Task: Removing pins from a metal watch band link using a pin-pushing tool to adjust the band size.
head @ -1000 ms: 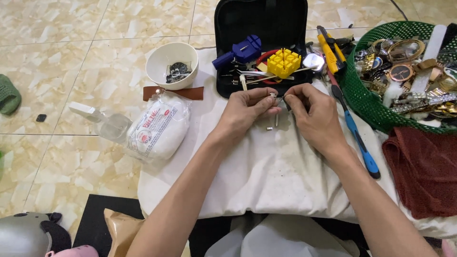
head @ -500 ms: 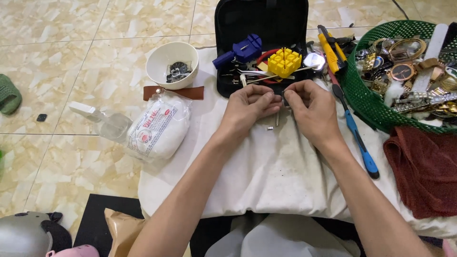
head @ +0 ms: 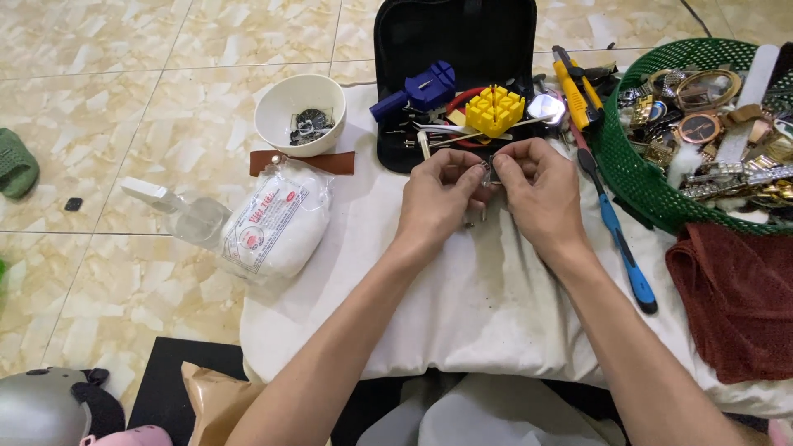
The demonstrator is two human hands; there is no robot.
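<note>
Both hands pinch one small metal part, held together over the white cloth.

Left hand (head: 442, 198) and right hand (head: 541, 194) meet fingertip to fingertip on a tiny metal piece (head: 487, 172), just in front of the open black tool case (head: 454, 49); too small to say what kind of part it is. Compared with a second ago the hands sit a touch further up the white cloth (head: 462, 306), closer to the case, same pinch on both sides, so the fine work on the piece goes on with no release or swap. Yellow holder block (head: 494, 109) and blue tool (head: 429, 85) lie in the case untouched. White bowl (head: 299, 111) with dark bits sits left, green basket (head: 636, 177) of watches right, blue-handled screwdriver (head: 619, 248) beside the right wrist.
</note>
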